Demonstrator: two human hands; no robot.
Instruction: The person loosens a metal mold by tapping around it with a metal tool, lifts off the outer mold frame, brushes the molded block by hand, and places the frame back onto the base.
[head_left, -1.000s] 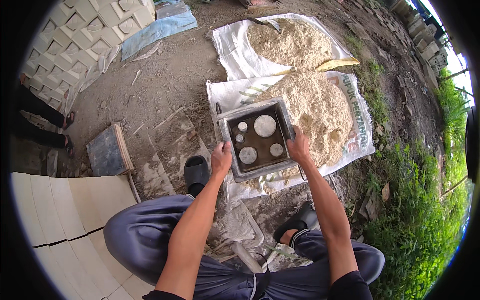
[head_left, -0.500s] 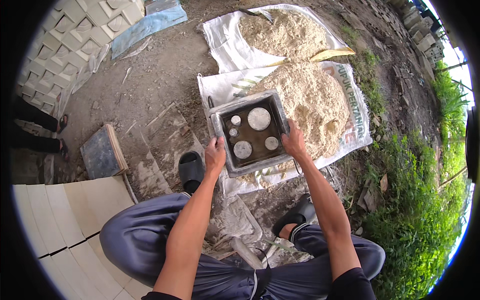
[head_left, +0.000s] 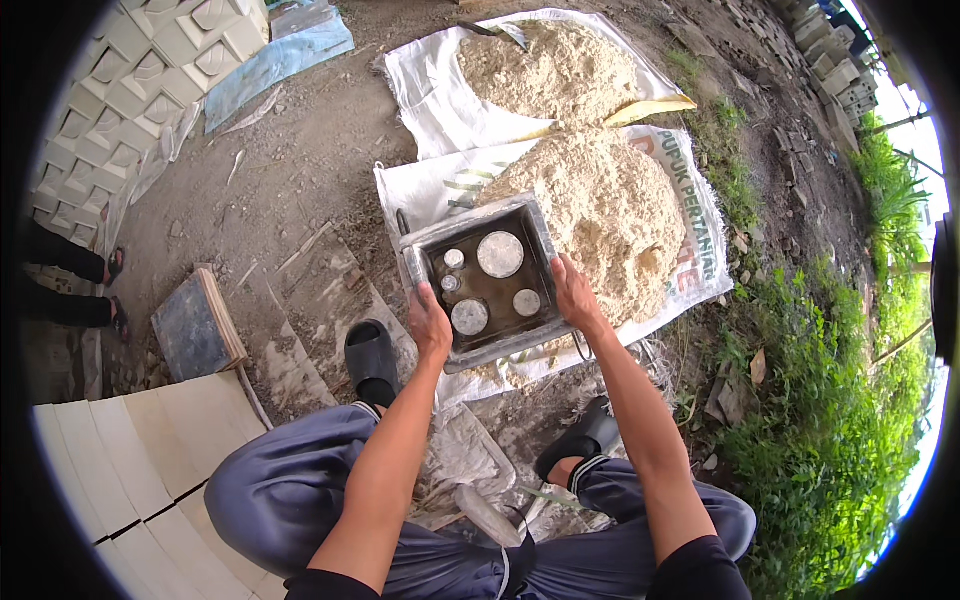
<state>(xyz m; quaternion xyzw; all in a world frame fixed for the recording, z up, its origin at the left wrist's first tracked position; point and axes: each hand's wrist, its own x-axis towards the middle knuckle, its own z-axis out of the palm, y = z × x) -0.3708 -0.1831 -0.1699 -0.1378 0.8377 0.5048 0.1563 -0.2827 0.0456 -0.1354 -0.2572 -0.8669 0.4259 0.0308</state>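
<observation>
The ground is bare packed dirt, with stacked pale cast blocks at the far left and flat white slabs at the near left. Two white woven sacks are spread on the dirt: the far sack carries one heap of sandy mix, and the nearer sack carries a second heap, which lies just right of the work. A grass verge runs down the right side.

The person squats, black sandals planted either side, grey trousers at the near edge. Between the feet and the nearer heap sits a square metal mould, dark inside, with round pale bosses standing up from its floor. The left hand grips the near-left rim, fingers curled over the edge; the right hand grips the right rim the same way. Both are closed on the mould, which looks slightly tilted, its far corner toward the heap.

To handle it well, I judge both grips should stay on opposite rims so the weight is shared, the mould kept level and settled flat on the sack, close to the heap, with fingers clear of the underside. A small dark board lies at the left, well apart.
</observation>
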